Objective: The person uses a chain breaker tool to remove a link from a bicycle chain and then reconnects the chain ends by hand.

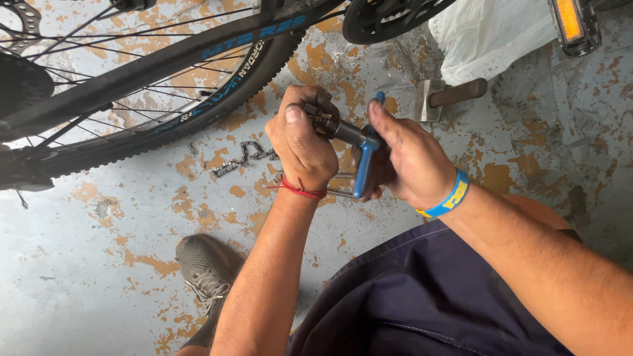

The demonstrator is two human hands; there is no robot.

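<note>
Left hand (300, 142) closed around dark cylindrical end of chain tool (346, 135), thumb on top. Right hand (405, 158) closed on tool's blue handle (366, 165), fingers wrapped. Tool held between both hands, above floor. Loose chain piece (241, 158) lies on worn painted floor (99, 264), just left of left hand. Bicycle rear wheel (165, 105) beyond. Hammer (442, 95) on floor behind right hand. Grey shoe (201, 264) below.

Left hand (300, 142) grips the dark end of a blue-handled chain tool (364, 155); right hand (409, 161) holds its handle. Bicycle chain (241, 158) lies on the floor near the rear tyre (198, 115).
</note>
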